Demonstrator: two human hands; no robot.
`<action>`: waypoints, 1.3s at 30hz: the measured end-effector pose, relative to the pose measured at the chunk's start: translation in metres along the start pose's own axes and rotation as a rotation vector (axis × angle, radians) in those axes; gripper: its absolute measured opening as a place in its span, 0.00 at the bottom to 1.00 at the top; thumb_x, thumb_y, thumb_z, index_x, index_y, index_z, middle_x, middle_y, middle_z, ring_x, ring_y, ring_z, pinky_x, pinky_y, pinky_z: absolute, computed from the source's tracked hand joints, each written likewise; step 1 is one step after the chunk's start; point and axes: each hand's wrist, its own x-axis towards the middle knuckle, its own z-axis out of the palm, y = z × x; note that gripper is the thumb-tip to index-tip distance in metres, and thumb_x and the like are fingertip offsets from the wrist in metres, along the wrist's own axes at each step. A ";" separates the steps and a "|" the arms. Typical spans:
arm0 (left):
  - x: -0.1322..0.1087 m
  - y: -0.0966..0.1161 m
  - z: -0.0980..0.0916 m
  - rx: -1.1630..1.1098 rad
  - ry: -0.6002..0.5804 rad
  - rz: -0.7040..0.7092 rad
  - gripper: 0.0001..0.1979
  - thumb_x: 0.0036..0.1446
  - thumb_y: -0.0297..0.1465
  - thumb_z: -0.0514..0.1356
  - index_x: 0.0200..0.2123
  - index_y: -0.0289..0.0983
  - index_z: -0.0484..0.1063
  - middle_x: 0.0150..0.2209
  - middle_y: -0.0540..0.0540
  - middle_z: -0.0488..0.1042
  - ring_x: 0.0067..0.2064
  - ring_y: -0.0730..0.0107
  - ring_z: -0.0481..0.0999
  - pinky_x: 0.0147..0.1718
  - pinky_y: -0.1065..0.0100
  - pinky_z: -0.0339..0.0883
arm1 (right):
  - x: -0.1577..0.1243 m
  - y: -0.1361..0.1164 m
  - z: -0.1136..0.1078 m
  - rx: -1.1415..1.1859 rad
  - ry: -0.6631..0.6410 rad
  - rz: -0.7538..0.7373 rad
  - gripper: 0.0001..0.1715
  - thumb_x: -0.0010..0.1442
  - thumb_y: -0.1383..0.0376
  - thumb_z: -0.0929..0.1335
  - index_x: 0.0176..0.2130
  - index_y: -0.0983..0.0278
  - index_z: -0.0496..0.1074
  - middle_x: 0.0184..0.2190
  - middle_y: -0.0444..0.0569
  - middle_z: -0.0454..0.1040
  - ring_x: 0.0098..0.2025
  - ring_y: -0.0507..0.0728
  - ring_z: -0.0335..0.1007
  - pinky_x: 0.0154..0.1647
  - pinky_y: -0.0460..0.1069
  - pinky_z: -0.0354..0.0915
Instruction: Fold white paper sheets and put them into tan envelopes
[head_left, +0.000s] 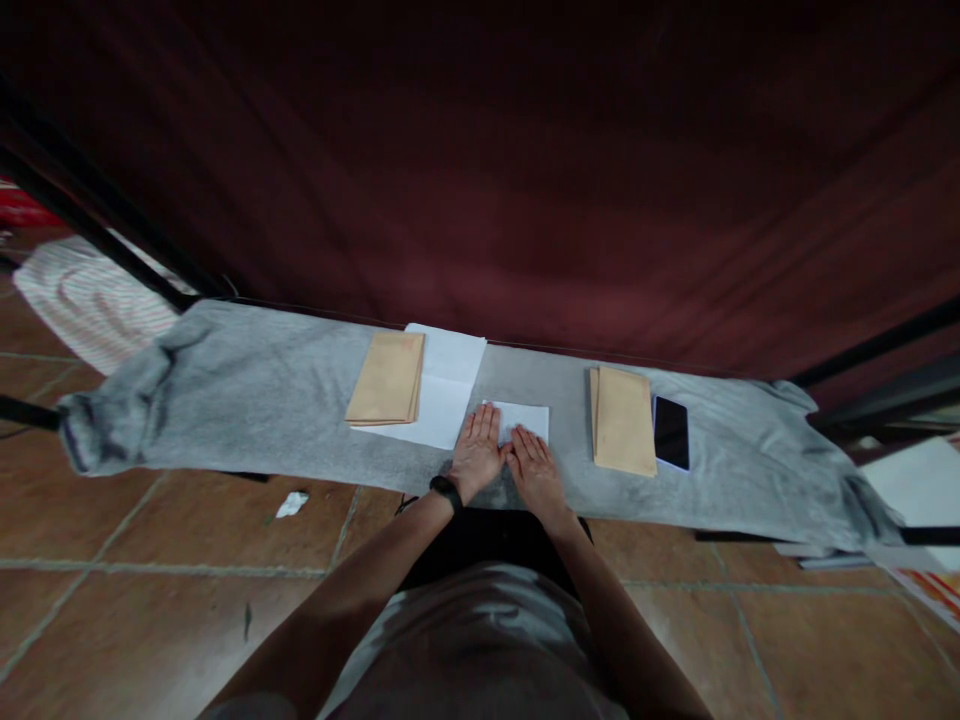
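A folded sheet of white paper (523, 413) lies on the grey cloth in front of me. My left hand (478, 448) presses flat over its left part, fingers stretched out. Over the near edge of the same sheet, my right hand (534, 468) also lies flat with its fingers extended, and the two thumbs meet. Part of the sheet is hidden under both hands. Left of them rest larger white sheets (450, 385), partly covered by a stack of brown envelopes (386, 378). Another stack of brown envelopes (625, 420) sits to the right.
Right of the second stack lies a dark-screened phone (671, 433). Grey cloth (255, 390) covers the narrow table, backed by a dark red curtain (510, 250). Black metal bars (877, 345) stand at both ends. A crumpled white scrap (292, 504) is on the tiled floor.
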 end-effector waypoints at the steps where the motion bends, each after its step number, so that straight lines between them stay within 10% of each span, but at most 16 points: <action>1: 0.000 0.000 0.000 -0.007 0.008 0.003 0.35 0.68 0.42 0.47 0.70 0.24 0.49 0.71 0.30 0.49 0.73 0.52 0.45 0.69 0.50 0.43 | -0.002 0.001 0.001 -0.015 0.003 0.006 0.29 0.73 0.62 0.56 0.67 0.70 0.60 0.67 0.57 0.61 0.69 0.60 0.57 0.69 0.58 0.53; 26: -0.009 0.000 -0.008 -0.021 0.014 -0.009 0.28 0.70 0.36 0.44 0.69 0.29 0.56 0.71 0.36 0.52 0.73 0.56 0.48 0.70 0.52 0.45 | -0.029 0.017 -0.004 -0.111 0.058 0.074 0.34 0.73 0.56 0.57 0.71 0.69 0.52 0.68 0.59 0.59 0.70 0.63 0.55 0.69 0.60 0.51; 39: -0.041 -0.013 -0.029 -0.089 0.016 0.362 0.25 0.70 0.40 0.51 0.66 0.37 0.61 0.69 0.41 0.60 0.70 0.62 0.56 0.69 0.54 0.51 | -0.028 0.015 -0.008 -0.121 0.052 0.068 0.33 0.73 0.57 0.57 0.70 0.70 0.52 0.69 0.59 0.59 0.70 0.63 0.55 0.69 0.60 0.51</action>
